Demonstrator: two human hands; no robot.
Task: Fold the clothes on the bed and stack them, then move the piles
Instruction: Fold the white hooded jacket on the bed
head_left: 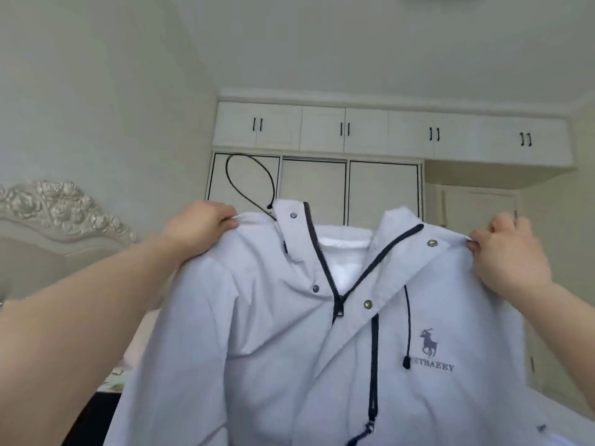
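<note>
Now my left hand [201, 225] and right hand [502, 249] pinch the shoulders of the pale lilac zip-up hooded jacket [289, 333]. I hold it up, so it hangs straight for folding.

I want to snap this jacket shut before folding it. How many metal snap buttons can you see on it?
4. On the jacket: one high on the left collar flap, one lower on that side, one on the right collar, one below it. More may be hidden lower down.
</note>
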